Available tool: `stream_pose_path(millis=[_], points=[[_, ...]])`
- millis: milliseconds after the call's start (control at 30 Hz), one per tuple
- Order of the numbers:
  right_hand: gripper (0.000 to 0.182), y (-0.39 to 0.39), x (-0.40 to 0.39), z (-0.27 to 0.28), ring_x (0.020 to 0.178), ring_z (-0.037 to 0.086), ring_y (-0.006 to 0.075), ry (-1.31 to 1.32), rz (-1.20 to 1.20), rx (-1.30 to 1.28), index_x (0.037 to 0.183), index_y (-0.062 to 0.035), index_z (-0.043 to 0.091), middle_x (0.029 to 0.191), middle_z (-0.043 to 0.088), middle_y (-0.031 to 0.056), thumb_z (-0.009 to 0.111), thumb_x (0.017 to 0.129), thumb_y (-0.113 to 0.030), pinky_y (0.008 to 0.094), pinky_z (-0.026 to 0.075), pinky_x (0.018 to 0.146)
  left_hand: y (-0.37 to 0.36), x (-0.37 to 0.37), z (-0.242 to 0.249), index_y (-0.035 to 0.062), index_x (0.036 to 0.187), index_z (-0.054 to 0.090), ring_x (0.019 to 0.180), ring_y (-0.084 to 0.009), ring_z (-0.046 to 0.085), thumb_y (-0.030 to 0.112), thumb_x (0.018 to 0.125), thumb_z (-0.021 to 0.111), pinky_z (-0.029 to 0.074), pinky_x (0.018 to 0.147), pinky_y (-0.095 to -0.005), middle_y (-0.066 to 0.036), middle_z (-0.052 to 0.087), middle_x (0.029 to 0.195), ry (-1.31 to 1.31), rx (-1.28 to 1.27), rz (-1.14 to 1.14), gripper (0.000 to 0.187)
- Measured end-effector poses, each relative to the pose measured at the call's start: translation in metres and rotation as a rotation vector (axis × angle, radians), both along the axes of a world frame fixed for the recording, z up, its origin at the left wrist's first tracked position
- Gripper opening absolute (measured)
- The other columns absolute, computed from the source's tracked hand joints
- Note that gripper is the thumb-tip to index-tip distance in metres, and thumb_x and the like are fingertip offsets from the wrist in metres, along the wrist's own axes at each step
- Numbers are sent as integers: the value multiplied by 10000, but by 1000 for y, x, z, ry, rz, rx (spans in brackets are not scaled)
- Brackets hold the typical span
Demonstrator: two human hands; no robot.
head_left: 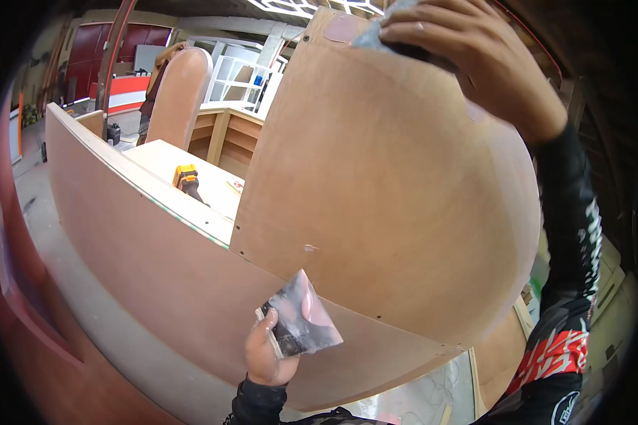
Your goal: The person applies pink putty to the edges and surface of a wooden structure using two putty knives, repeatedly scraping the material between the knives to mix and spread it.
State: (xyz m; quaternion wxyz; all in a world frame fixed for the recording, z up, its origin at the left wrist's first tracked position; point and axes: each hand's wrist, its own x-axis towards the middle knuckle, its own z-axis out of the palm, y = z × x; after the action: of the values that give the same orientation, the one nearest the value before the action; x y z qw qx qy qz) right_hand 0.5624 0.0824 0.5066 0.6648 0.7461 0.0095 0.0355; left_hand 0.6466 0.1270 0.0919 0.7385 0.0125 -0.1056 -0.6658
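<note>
My left hand grips a dark, smeared palette plate from below, its thumb over the near edge. Pink putty lies on the plate's right side. Up at the top right, my right hand is closed on a greyish putty spreader, partly hidden by the fingers. The spreader lies at the upper part of a tall curved plywood panel, beside a pink putty patch. A smaller patch and several dark screw holes mark the panel's lower part.
A long curved counter front runs below the panel and off to the left. A yellow and black cordless drill rests on the pale counter surface. Behind it, a person's arm holds a rounded board. White shelving stands farther back.
</note>
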Motion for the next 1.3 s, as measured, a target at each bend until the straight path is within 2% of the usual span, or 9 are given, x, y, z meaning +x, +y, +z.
stream_pose_path(millis=[100, 300, 367, 467, 533, 667, 767, 900, 1300], points=[[445, 15, -18, -61, 1089, 634, 320, -272, 136, 409, 1170, -73, 645, 1195, 674, 113, 601, 751, 69, 405, 456, 931, 6, 34, 48, 95, 1219, 551, 896, -200, 687, 258, 984, 524, 555, 632, -351, -26, 686, 1074, 93, -107, -97, 287], [595, 42, -47, -177, 1066, 608, 337, -472, 177, 1052, 1240, -83, 624, 1238, 650, 127, 636, 666, 75, 438, 439, 942, 10, 46, 75, 112, 1239, 535, 936, -227, 680, 303, 991, 522, 572, 673, -371, -56, 662, 1108, 52, -195, -276, 313], [665, 43, -53, -196, 1077, 580, 300, -439, 72, 1221, 1318, -176, 592, 1285, 606, 48, 666, 677, -14, 424, 423, 942, 21, 52, 80, 114, 1229, 540, 939, -222, 680, 300, 990, 524, 576, 686, -375, -56, 662, 1108, 43, -191, -289, 303], [631, 42, -65, -179, 1048, 577, 285, -207, -233, 1099, 1311, -186, 593, 1263, 607, 42, 678, 698, -63, 423, 420, 939, 38, 79, 85, 59, 1179, 574, 815, -182, 712, 260, 1008, 486, 563, 508, -269, -65, 701, 1029, 95, -17, 22, 278], [569, 35, -59, -163, 1080, 578, 272, -248, -107, 822, 1292, -180, 602, 1247, 610, 46, 688, 736, -94, 433, 437, 934, 57, 95, 100, 63, 1162, 581, 822, -183, 714, 267, 1006, 497, 589, 561, -309, -66, 703, 1014, 49, -147, 297, 270], [501, -1, 1, -62, 1156, 585, 294, -79, 175, 214, 1242, -149, 655, 1235, 640, 56, 632, 771, 18, 452, 449, 967, 44, 85, 80, 75, 1163, 580, 825, -202, 715, 269, 1002, 507, 585, 595, -356, -63, 703, 1018, 20, -126, 292, 262], [477, -23, 49, -8, 1217, 551, 276, -49, 87, 146, 1214, -124, 652, 1273, 625, 47, 606, 774, 52, 444, 428, 1043, 29, 63, 41, 81, 1245, 516, 923, -217, 656, 289, 994, 489, 533, 647, -390, -73, 644, 1062, -99, 1, 223, 326], [296, -39, 73, 31, 1061, 618, 213, 278, 92, 0, 1180, -143, 683, 1161, 691, 9, 591, 901, -111, 376, 427, 971, 18, 32, 15, 71, 1181, 567, 825, -229, 699, 260, 980, 523, 547, 575, -371, -62, 692, 1022, 12, 86, 112, 279], [355, 21, -20, 10, 1167, 577, 219, 150, -239, 161, 1157, -112, 661, 1188, 652, 45, 614, 815, -30, 393, 422, 1010, 12, 2, 21, 88, 1206, 559, 868, -227, 681, 268, 961, 507, 514, 578, -362, -49, 679, 1033, -34, 80, -19, 308]])
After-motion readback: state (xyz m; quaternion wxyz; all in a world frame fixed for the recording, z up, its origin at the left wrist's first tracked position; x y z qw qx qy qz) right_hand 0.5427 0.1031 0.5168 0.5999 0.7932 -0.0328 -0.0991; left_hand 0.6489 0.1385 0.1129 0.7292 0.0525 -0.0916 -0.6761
